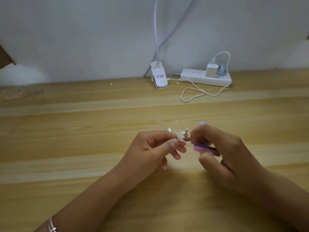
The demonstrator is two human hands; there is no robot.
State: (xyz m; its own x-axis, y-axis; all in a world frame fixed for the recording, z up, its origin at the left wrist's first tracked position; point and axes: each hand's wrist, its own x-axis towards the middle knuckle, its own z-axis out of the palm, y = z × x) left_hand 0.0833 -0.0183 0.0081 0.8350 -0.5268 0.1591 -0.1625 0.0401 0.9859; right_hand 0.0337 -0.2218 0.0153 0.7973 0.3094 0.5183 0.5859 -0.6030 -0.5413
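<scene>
Wooden table (83, 131), head view: lamp clip (158, 76) and power strip (205, 79) at the far edge. Above the table's middle, the left hand (150, 148) pinches a stick (187, 139) bearing a white nail tip (179, 137). The right hand (222, 148) grips a pink-purple buffer (199, 147) just beside it. Filing appears under way; finish unverifiable. Forearms converge from the near edge.

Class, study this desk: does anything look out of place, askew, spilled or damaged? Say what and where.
Nothing is spilled or broken. The only untidy bit is the white cable, lying in a loose loop on the table before the power strip. The left hand pinches a stick, the right hand grips a pink block.
</scene>
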